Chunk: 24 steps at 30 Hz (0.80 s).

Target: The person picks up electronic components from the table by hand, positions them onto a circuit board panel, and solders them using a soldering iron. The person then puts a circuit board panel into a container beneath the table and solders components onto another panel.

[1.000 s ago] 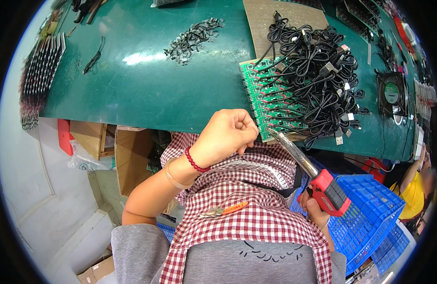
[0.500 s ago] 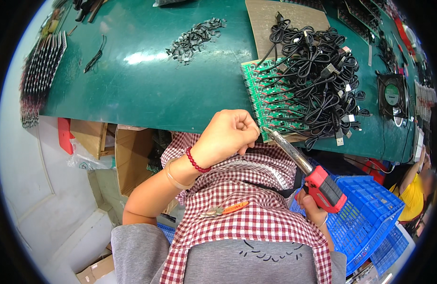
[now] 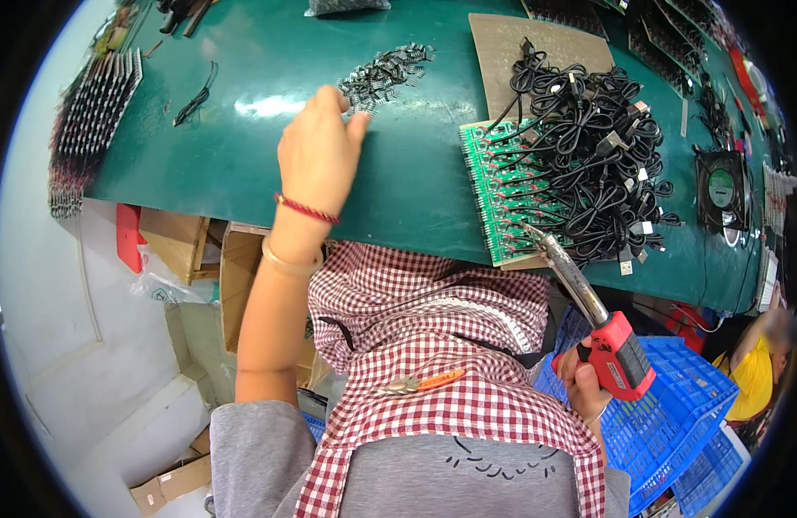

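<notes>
The left hand (image 3: pixel 321 142) is stretched out over the table (image 3: pixel 416 190), palm down, its thumb parted from the fingers; the fingertips are at the near left edge of a pile of small black pin pieces (image 3: pixel 388 73), and whether they touch one I cannot tell. A red bead bracelet (image 3: pixel 305 210) and a pale bangle (image 3: pixel 290 262) circle that arm. The right hand (image 3: pixel 584 387) is wrapped around the handle of a red and black soldering gun (image 3: pixel 613 337), held beyond the table's near edge. The gun's metal barrel slants up and to the left, its tip over the near end of the green circuit boards (image 3: pixel 498 190) — contact is too small to judge. Those boards lie in a row near the table's front edge, with bundled black cables (image 3: pixel 601 173) heaped over their right side and a brown sheet (image 3: pixel 502 52) reaching out behind them. Farther out, a loose black cable (image 3: pixel 196 99) and a stack of boards (image 3: pixel 96 121) sit to the left; a square black fan (image 3: pixel 722 192) stands to the right, and a blue basket (image 3: pixel 675 371) is below the table edge.
</notes>
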Available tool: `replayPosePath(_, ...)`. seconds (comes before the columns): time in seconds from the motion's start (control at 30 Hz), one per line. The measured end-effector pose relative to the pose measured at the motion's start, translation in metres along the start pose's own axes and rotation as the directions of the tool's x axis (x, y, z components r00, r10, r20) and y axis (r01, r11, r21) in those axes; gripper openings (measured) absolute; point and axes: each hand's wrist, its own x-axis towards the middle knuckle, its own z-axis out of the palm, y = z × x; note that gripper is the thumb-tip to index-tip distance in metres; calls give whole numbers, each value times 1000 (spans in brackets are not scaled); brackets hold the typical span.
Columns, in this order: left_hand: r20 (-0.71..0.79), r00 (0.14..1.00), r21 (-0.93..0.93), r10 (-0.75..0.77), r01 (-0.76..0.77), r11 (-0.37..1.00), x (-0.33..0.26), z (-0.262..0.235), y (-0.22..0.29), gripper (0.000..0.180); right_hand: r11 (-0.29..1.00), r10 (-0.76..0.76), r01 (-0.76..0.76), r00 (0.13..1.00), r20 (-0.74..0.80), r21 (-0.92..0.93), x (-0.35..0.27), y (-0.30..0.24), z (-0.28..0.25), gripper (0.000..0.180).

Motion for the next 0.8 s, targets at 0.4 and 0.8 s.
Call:
replayPosePath(0.4, 131, 990, -106, 57, -43, 993, 3, -1, -23, 13, 997, -50, 49, 999, 9, 53, 14, -15, 16, 47)
replayPosePath(0.8, 692, 538, -690, 482, 690, 219, -109, -48, 102, 9, 981, 31, 15, 973, 228, -195, 54, -37, 61, 40)
